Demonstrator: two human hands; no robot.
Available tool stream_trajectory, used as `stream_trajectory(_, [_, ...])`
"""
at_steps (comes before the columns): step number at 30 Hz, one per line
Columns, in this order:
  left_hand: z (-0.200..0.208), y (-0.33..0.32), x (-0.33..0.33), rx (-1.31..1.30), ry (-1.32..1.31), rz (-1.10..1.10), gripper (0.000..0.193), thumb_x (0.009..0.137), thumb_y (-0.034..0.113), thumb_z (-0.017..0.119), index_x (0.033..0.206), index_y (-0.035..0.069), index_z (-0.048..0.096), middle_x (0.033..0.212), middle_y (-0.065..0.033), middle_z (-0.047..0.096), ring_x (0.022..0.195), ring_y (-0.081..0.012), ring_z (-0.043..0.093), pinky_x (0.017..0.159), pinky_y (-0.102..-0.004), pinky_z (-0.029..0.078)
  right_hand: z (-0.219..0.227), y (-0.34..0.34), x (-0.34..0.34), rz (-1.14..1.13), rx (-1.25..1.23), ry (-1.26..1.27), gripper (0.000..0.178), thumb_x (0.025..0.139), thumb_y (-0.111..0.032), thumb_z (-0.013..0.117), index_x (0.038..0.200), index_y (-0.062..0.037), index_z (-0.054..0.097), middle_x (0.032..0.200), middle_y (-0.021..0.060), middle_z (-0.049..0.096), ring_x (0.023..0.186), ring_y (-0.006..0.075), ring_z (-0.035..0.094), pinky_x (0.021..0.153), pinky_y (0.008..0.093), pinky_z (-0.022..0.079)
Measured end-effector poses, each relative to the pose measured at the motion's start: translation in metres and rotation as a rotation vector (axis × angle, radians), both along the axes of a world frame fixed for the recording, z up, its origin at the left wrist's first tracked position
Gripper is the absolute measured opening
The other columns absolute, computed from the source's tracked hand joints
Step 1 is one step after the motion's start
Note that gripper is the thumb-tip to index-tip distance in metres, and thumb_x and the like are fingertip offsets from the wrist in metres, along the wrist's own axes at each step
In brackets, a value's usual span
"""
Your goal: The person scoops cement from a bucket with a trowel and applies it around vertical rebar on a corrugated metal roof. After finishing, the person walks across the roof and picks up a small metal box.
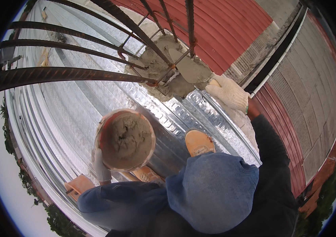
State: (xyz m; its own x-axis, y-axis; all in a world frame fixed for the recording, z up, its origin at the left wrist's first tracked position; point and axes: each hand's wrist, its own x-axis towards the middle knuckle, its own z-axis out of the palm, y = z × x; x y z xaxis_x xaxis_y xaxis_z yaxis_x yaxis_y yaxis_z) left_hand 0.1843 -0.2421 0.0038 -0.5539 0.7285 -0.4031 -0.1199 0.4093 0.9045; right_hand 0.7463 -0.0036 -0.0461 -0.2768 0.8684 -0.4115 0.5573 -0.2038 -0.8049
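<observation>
My right hand (pixel 228 94), in a pale knitted glove, grips the light wooden handle of a trowel (pixel 189 65). The trowel's blade is smeared grey and rests against wet concrete (pixel 158 55) packed around the feet of several steel rebars (pixel 81 74). In its own pale glove, my left hand (pixel 99 166) holds the side of a reddish bucket (pixel 151 125), with some fingers hidden by it. Grey mortar (pixel 130 138) fills much of the bucket, which is held above the metal sheeting close to my knees.
Ribbed, shiny metal decking (pixel 69 110) spreads beneath me and to the left. Rebars lean out toward the upper left, tied by thin steel stirrups (pixel 183 57). Red corrugated roofing (pixel 223 31) and a grey roof (pixel 314 87) lie at the right. My tan boot (pixel 199 142) stands on the decking.
</observation>
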Motion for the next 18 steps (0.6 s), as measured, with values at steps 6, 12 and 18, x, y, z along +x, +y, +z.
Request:
stream_trajectory(6, [0.013, 0.012, 0.015, 0.007, 0.004, -0.026, 0.025, 0.116, 0.026, 0.072, 0.128, 0.005, 0.075, 0.119, -0.0012, 0.073, 0.106, -0.0120, 0.066, 0.097, -0.0318, 0.055, 0.018, -0.081, 0.011, 0.196, -0.033, -0.229, 0.044, 0.113, -0.038, 0.060, 0.130, 0.0019, 0.068, 0.107, 0.0274, 0.079, 0.109, 0.0440, 0.078, 0.095, 0.0518, 0.058])
stream_trajectory(12, [0.005, 0.007, 0.000, 0.012, 0.002, -0.007, 0.018, 0.113, 0.026, 0.076, 0.113, 0.008, 0.075, 0.105, 0.0047, 0.070, 0.095, -0.0075, 0.061, 0.088, -0.0277, 0.052, 0.025, -0.098, -0.061, 0.272, -0.108, -0.065, 0.039, 0.116, -0.036, 0.057, 0.119, 0.0023, 0.064, 0.096, 0.0282, 0.078, 0.096, 0.0488, 0.077, 0.089, 0.0549, 0.058])
stream_trajectory(18, [-0.009, -0.005, -0.031, -0.017, -0.017, -0.077, 0.025, 0.114, 0.029, 0.075, 0.127, 0.008, 0.076, 0.118, 0.0008, 0.073, 0.108, -0.0106, 0.067, 0.097, -0.0300, 0.056, 0.022, -0.054, -0.168, 0.211, 0.023, -0.021, 0.040, 0.119, -0.035, 0.050, 0.123, 0.0024, 0.062, 0.097, 0.0336, 0.076, 0.103, 0.0553, 0.075, 0.092, 0.0621, 0.057])
